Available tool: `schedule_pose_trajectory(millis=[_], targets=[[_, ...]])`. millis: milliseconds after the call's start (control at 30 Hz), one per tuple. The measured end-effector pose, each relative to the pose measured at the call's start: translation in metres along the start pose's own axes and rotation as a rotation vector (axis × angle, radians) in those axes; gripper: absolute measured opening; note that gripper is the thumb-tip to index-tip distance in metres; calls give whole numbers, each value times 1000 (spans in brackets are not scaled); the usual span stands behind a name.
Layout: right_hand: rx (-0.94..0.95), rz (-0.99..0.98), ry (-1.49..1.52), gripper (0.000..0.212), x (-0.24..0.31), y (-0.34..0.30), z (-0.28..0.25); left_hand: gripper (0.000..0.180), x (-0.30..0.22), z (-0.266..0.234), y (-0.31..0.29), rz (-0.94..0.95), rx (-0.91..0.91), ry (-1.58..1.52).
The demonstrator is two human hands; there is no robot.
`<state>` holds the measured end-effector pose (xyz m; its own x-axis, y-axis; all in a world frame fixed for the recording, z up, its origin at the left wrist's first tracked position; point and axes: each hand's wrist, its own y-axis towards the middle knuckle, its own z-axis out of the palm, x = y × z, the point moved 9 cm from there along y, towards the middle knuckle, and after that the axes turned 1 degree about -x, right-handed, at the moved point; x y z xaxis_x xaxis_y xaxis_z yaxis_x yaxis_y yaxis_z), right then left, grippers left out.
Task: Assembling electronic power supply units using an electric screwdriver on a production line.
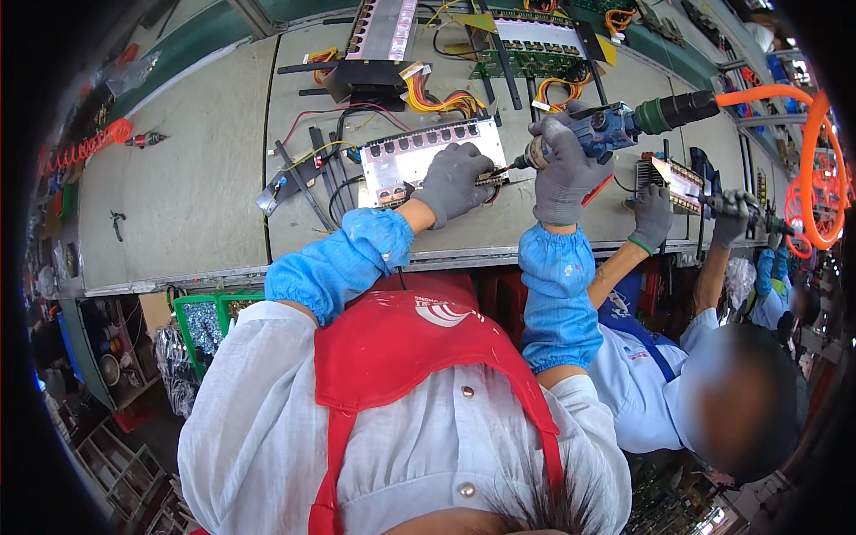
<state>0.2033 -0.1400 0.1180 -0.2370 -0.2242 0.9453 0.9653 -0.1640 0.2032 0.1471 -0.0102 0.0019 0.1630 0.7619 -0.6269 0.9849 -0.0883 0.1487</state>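
Observation:
My gloved left hand lies over a silver metal chassis with a row of black sockets along its far edge. Its fingers curl at the chassis's right side, holding it. A blue pneumatic screwdriver is held in my gloved right hand, its fingers wrapped round the tool near its front. The driver lies nearly level, its thin bit pointing left at the chassis's right end, close to my left fingertips. Whether the bit touches a screw is too small to tell. An orange air hose runs from its rear.
Bundled yellow and red wires, black strips and more circuit assemblies lie around the chassis on the grey bench. A co-worker at right handles another chassis. Green bins hold small parts below the bench edge.

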Motion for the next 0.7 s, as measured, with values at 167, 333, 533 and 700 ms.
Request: schedule_pose_trajectory(millis=[167, 333, 533, 700], targets=[[45, -14, -62, 43, -2, -1, 3, 28, 1, 2, 1, -4, 11, 6], [262, 61, 103, 40, -7, -4, 12, 28, -1, -3, 0, 10, -20, -15], [399, 42, 124, 43, -3, -15, 30, 29, -3, -2, -2, 12, -6, 8], [308, -19, 13, 41, 6, -19, 27, 30, -5, -3, -3, -14, 23, 8]])
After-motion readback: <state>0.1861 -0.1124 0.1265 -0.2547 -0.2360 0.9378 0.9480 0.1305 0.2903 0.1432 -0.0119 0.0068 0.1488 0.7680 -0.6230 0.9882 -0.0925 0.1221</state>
